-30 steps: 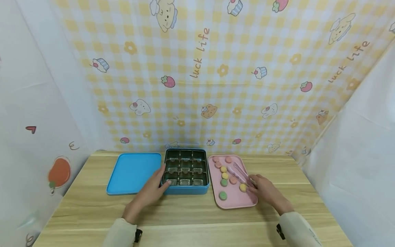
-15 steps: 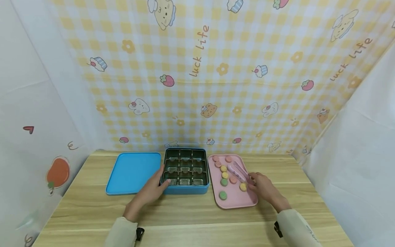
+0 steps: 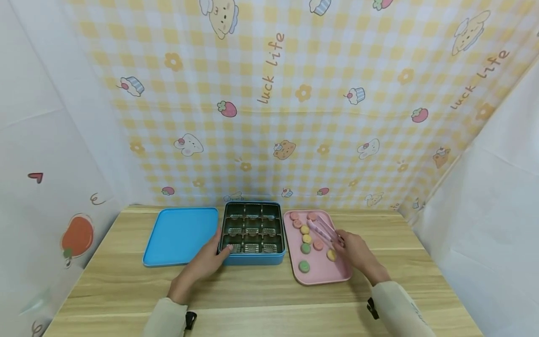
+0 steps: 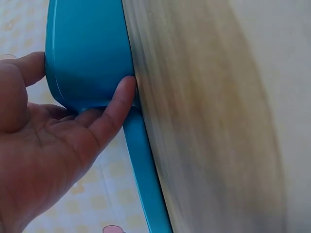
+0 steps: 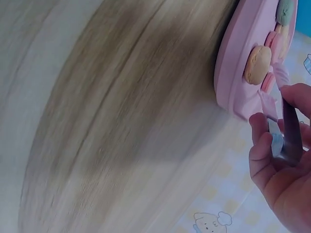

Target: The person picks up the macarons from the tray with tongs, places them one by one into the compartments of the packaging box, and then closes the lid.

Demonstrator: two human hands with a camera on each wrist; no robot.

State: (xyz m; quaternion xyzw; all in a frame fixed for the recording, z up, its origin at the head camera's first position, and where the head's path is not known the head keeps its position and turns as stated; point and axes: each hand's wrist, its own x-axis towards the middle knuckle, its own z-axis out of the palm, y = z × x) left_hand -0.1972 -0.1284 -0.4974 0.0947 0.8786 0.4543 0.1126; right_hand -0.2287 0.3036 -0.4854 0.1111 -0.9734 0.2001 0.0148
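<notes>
Yellow-checked cloth [image 3: 303,112] hangs behind your wood-grain table [image 3: 236,299], where a blue lid [image 3: 181,236] lies left of the blue box [image 3: 254,260] with its dark nine-compartment insert [image 3: 252,224]. Your left hand [image 3: 206,257] holds the box's near left corner, thumb on the rim and fingers curved against the side. Right of the box sits a pink tray [image 3: 322,271] of pink, yellow and green macarons [image 3: 304,267]. Your right hand [image 3: 355,250] pinches the tongs [image 5: 291,131] between thumb and fingers, their arms parted, tips over the tray near a far pink macaron [image 3: 311,216]
</notes>
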